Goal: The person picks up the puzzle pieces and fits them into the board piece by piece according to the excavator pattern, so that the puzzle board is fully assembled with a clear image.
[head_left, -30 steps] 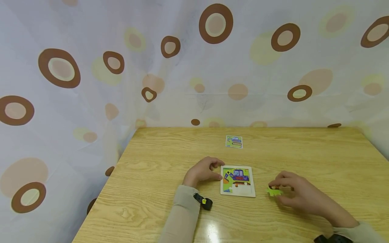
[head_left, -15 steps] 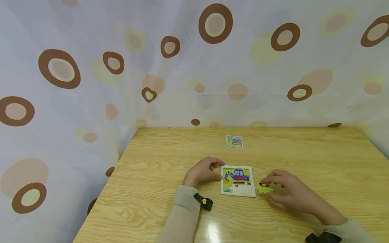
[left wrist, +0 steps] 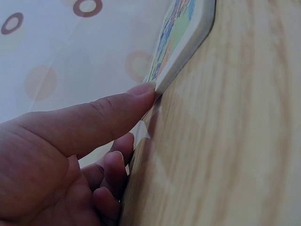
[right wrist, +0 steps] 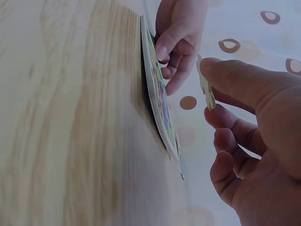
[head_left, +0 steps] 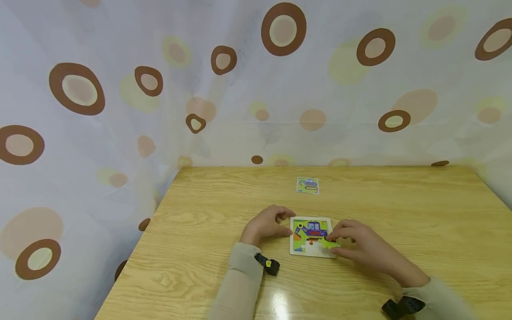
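Observation:
In the head view a square jigsaw tray point(head_left: 315, 251) with a white frame lies flat on the table. Its picture is a blue excavator on green, with a bare white gap along the lower part. My left hand point(head_left: 267, 225) touches the tray's left side: thumb against the edge, index fingertip by the upper left corner. Between thumb and fingers, my right hand point(head_left: 362, 246) pinches a green and dark puzzle piece point(head_left: 330, 244) over the tray's right side. From the right wrist, that piece point(right wrist: 207, 89) appears edge-on, raised above the tray.
A small picture card point(head_left: 307, 185) with the same excavator lies behind the tray on the wooden table point(head_left: 420, 213). A pale curtain point(head_left: 240, 93) with brown rings hangs along the back and left side of the table.
My right hand has carried the puzzle piece leftward, from beside the tray to over its right part. The left hand and the tray have stayed put.

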{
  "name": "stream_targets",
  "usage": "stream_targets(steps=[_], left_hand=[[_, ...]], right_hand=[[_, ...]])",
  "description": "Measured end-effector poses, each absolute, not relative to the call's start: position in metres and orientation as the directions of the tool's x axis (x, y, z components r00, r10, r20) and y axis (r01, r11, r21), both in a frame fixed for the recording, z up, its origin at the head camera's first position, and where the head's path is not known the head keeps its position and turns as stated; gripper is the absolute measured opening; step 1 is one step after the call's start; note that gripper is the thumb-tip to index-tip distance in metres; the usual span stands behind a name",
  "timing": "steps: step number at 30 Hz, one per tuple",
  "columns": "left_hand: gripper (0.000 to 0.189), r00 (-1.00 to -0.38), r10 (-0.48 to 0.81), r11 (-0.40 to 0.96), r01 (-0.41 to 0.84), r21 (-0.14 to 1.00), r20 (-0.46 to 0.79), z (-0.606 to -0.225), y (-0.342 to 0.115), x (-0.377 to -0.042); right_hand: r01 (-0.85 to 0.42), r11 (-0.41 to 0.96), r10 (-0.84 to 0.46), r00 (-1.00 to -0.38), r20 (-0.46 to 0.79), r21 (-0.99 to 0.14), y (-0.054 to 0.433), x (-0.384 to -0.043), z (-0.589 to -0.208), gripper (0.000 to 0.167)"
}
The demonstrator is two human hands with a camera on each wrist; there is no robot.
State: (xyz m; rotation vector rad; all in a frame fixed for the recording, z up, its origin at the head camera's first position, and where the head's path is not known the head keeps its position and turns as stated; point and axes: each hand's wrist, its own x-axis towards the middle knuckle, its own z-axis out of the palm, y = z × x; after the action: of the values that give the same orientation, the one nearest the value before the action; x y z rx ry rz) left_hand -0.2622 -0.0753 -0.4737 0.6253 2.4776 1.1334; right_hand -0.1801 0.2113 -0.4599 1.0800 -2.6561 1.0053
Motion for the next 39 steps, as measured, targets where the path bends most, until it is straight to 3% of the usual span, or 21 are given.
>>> stream_targets(steps=[14,26,39], left_hand=[[0.045,-0.849,0.513,0.595,0.243,0.766,-0.129,-0.472,-0.077,-0.264],[0.045,-0.843,0.519,0.6,0.241,0.763,-0.142,-0.472,-0.076,-0.263],[0.045,-0.836,0.533,0.598,0.26,0.758,-0.134,-0.474,-0.077,-0.266]], right_hand=[[-0.63,0.503,-0.635,-0.734,0.241,-0.592,0.18,-0.195,-0.464,0.013],[-0.573,0.564,-0.631,-0.763,0.137,-0.595,0.171,-0.196,-0.468,0.015],[-0.572,0.56,-0.658,-0.747,0.098,-0.6,0.168,-0.2,-0.464,0.016]])
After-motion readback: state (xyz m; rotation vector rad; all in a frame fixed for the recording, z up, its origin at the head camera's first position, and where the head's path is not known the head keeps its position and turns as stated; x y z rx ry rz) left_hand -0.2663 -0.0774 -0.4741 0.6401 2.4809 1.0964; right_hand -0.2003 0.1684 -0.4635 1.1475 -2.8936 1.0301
